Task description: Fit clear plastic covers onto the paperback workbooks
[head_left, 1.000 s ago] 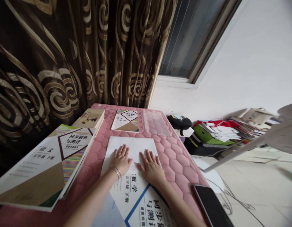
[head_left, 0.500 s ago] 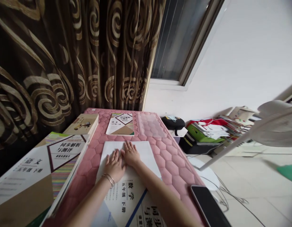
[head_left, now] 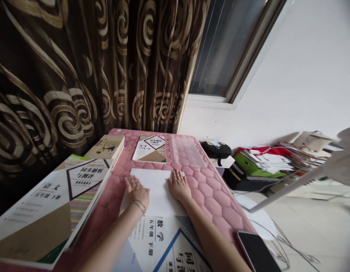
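Pink quilted cloth (head_left: pixel 211 206) covers the table in the head view, and the grade-five mathematics workbook (head_left: pixel 152 236) lies on it nearest the person, between the forearms. A plain white sheet (head_left: pixel 158 185) extends from the workbook's far end; whether it is joined or merely tucked under cannot be told. The right hand (head_left: pixel 180 186) rests palm down on the sheet's right side, fingers extended and gripping nothing, probably to keep the paper flat. The left hand (head_left: pixel 137 192), with bracelets (head_left: pixel 138 206) at its wrist, spreads over the left edge, holding nothing; blur hides whether its fingertips press down. Such wide spacing would spread pressure across the sheet. A Chinese-language workbook (head_left: pixel 36 213) tops the stack at left, apparently set aside to leave working room, as does the smartphone (head_left: pixel 258 249) at the right edge.
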Demonstrator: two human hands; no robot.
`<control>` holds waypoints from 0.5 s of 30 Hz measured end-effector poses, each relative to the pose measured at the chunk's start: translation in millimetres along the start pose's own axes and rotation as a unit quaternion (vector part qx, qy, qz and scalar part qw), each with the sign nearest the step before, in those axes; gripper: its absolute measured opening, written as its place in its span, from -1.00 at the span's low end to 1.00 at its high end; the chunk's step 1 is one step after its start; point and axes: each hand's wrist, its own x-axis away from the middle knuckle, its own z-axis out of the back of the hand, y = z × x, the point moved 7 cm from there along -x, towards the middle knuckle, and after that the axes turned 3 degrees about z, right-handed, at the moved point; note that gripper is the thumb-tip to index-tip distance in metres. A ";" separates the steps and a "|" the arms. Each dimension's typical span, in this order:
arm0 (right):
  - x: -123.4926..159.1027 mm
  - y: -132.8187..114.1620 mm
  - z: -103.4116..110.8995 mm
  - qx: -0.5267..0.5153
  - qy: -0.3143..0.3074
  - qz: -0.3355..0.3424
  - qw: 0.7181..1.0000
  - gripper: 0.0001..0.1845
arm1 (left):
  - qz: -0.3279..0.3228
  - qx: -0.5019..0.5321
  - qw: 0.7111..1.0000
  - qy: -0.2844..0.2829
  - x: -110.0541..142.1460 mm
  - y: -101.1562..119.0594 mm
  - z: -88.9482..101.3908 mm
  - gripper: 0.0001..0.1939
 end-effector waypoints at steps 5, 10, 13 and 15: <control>1.3 0.4 -0.2 0.011 0.007 0.005 1.000 -0.32 | -0.142 0.034 0.986 -0.083 -15.9 75.5 -18.1 -0.40; 2.8 -1.2 0.7 0.016 0.007 0.000 1.000 -0.32 | -0.104 0.021 0.992 -0.072 -29.3 49.4 -23.0 -0.40; 3.1 -2.3 0.7 0.019 0.005 0.003 1.000 -0.32 | -0.065 0.008 0.996 -0.066 -34.4 11.6 -16.8 -0.38; 2.8 -1.0 1.1 0.019 0.003 0.002 1.000 -0.32 | -0.052 -0.007 0.996 -0.069 -36.4 -5.7 -13.0 -0.36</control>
